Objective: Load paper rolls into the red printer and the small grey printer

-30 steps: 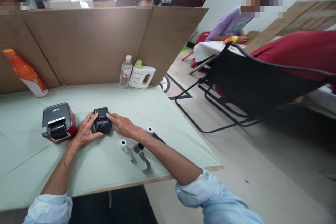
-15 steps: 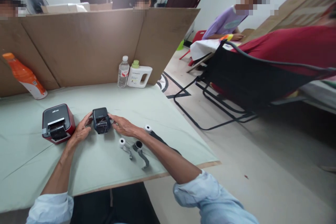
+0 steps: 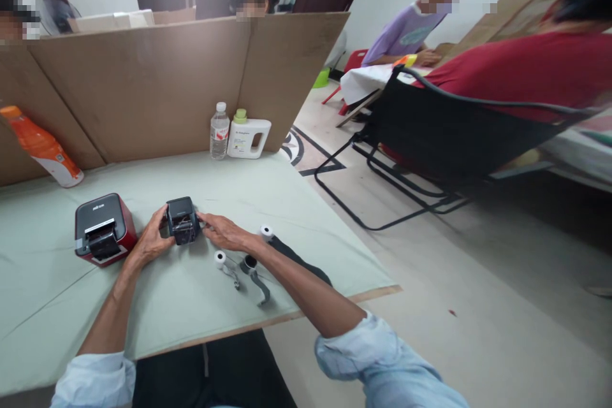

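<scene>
A small black label printer (image 3: 182, 219) sits on the pale green table (image 3: 268, 197) in front of me. My left hand (image 3: 150, 241) curls against its left side with the thumb on its edge. My right hand (image 3: 224, 233) lies at its right side, fingers stretched out and touching it. A red and black printer (image 3: 102, 229) stands just left of my left hand. Two small white paper rolls (image 3: 220, 259) (image 3: 266, 232) and a dark roll with a grey strip (image 3: 253, 272) lie near my right forearm.
A brown cardboard screen (image 3: 143, 83) walls the table's far side. An orange bottle (image 3: 41, 146), a water bottle (image 3: 218, 131) and a white jug (image 3: 248, 137) stand against it. A black folding chair (image 3: 449, 134) with a person in red is at the right; other people sit beyond.
The small black printer's lid has gone from open to nearly closed under my hands. My view has drifted slightly right and up; both hands stay at the printer.
</scene>
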Tool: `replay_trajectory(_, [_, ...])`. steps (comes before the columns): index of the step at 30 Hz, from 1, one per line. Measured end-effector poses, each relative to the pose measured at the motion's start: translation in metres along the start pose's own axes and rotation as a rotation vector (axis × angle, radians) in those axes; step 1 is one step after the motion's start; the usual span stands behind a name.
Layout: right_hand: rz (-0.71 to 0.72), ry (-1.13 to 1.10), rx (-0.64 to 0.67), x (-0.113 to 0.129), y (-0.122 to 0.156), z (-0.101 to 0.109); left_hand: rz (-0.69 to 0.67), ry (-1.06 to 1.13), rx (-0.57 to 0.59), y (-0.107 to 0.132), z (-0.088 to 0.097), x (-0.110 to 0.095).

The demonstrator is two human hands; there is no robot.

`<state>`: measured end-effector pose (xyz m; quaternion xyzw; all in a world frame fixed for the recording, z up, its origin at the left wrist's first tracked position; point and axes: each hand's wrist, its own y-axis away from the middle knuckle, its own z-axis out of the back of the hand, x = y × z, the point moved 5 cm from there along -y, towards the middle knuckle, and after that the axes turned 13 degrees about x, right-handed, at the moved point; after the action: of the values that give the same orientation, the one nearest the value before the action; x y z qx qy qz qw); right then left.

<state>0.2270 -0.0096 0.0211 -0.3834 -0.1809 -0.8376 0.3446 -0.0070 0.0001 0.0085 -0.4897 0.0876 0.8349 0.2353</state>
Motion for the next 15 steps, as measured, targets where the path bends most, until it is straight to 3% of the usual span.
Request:
replay_trajectory(6, [-0.035, -0.014, -0.01, -0.003, -0.005, -0.002, 0.027, -0.041, 0.092, -0.011, -0.001, -0.005])
replay_trajectory(15, [0.035, -0.255, -0.03, -0.007, -0.009, -0.002, 0.016, -0.18, 0.067, -0.018, 0.008, 0.0])
